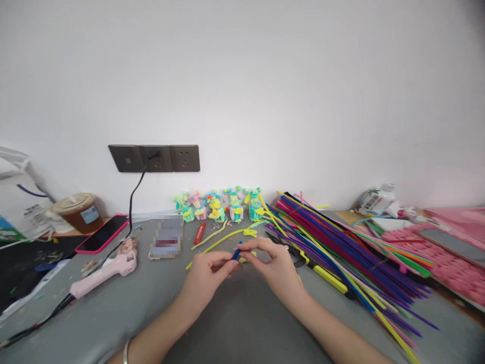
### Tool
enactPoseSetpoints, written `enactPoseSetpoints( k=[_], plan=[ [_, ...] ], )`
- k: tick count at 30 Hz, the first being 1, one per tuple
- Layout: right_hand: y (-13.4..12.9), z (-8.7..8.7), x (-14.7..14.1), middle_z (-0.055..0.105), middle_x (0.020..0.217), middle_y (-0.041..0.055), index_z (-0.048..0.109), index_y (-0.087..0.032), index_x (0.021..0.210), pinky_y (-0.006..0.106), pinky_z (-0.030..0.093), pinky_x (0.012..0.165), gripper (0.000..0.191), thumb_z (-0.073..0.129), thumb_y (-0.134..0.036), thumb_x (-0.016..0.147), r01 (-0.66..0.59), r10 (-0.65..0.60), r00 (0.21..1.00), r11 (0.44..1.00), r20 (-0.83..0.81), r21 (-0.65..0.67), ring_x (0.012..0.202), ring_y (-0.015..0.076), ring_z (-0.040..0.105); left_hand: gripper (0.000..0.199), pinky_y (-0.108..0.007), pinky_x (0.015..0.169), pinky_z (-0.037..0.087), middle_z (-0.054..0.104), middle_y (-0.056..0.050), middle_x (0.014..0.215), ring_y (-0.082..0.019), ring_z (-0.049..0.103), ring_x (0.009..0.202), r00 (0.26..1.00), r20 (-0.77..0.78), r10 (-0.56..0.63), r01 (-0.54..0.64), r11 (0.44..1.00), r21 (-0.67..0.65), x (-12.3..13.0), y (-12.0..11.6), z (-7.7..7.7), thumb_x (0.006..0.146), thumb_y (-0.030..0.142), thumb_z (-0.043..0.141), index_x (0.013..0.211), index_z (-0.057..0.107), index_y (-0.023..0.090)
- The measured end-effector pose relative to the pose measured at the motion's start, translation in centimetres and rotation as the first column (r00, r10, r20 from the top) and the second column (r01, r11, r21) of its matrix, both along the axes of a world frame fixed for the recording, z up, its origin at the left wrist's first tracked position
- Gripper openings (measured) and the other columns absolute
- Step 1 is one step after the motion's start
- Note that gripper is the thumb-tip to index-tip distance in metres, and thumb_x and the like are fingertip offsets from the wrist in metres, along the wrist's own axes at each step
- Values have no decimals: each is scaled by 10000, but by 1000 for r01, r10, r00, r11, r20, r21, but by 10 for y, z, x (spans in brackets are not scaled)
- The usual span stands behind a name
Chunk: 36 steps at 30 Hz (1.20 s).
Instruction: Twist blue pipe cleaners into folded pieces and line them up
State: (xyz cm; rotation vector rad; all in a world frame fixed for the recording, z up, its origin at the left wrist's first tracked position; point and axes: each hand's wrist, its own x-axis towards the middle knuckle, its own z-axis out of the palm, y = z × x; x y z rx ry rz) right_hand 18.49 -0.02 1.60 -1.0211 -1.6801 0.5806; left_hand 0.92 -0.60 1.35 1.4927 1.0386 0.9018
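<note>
Near the middle of the grey table, my left hand pinches a short blue piece between thumb and fingers. My right hand meets it from the other side, its fingertips closed at the upper end of the blue piece. A small yellow piece shows by my right fingertips, partly hidden by them. Behind my hands lie a bent yellow stem and a small yellow looped piece. Several small pastel figures stand in a row by the wall.
A pink glue gun with a cord, a pink-edged phone and a lidded drink cup are at left. A large pile of coloured stems and a yellow-black tool lie right. A red packet sits behind my hands.
</note>
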Motion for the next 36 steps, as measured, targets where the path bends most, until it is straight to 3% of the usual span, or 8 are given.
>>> enactPoseSetpoints(
  k=[4, 7, 12, 22, 26, 29, 33, 36],
  plan=[
    [0, 0, -2, 743, 755, 36, 735, -210, 771, 316, 514, 707, 37, 712, -229, 749, -24, 7, 991, 992, -135, -123, 734, 206, 686, 242, -260, 688, 551, 768, -61, 832, -233, 723, 827, 1000, -6, -4, 4, 1000, 24, 0, 0, 1, 829, 348, 588, 883, 735, 163],
    [4, -2, -1, 749, 765, 42, 745, -206, 776, 313, 533, 711, 69, 733, -252, 724, -118, 68, 968, 973, -241, -198, 740, 202, 691, 235, -252, 676, 549, 769, -56, 805, -226, 723, 803, 999, -38, -3, 5, 998, 64, 0, 0, 2, 831, 338, 584, 840, 742, 165],
    [11, -6, 3, 753, 784, 40, 764, -211, 759, 293, 530, 690, 157, 805, -319, 653, -325, 159, 890, 878, -427, -351, 727, 179, 681, 244, -259, 676, 555, 779, -60, 823, -208, 724, 750, 999, -21, -31, 32, 998, 59, -1, 0, 4, 836, 331, 580, 884, 755, 167],
    [9, -1, 2, 684, 777, 15, 750, -205, 765, 266, 496, 690, 221, 836, -353, 625, -474, 227, 826, 775, -517, -417, 736, 147, 617, 251, -259, 677, 543, 779, -49, 809, -202, 715, 729, 997, -59, -47, 53, 994, 94, -2, -1, 4, 855, 341, 572, 857, 771, 188],
    [11, -1, 3, 668, 830, 27, 733, -190, 768, 277, 480, 722, 234, 803, -391, 671, -485, 280, 837, 776, -470, -403, 787, 160, 606, 236, -259, 668, 543, 775, -44, 773, -205, 713, 713, 996, -84, -24, 32, 994, 100, -2, 0, 5, 840, 324, 583, 793, 769, 187],
    [11, -1, 4, 656, 846, 29, 724, -189, 780, 275, 465, 733, 211, 766, -389, 725, -463, 307, 858, 811, -411, -359, 815, 165, 598, 207, -263, 678, 548, 771, -53, 762, -219, 721, 746, 999, -38, -1, 3, 999, 43, -2, 0, 6, 811, 322, 614, 780, 750, 169],
    [11, -1, 5, 650, 854, 34, 716, -196, 802, 298, 454, 793, 174, 723, -369, 781, -423, 322, 884, 860, -338, -286, 868, 181, 601, 195, -275, 707, 558, 776, -63, 804, -227, 732, 783, 999, 42, 14, -13, 1000, -19, -1, -1, 5, 798, 321, 641, 892, 706, 163],
    [10, 1, 6, 635, 929, 53, 719, -188, 790, 315, 444, 843, 207, 720, -394, 776, -378, 302, 912, 882, -279, -281, 942, 200, 595, 187, -284, 722, 560, 775, -50, 783, -215, 735, 754, 1000, 21, -1, 0, 999, 34, -1, -2, 2, 823, 319, 627, 939, 671, 179]
  ],
)
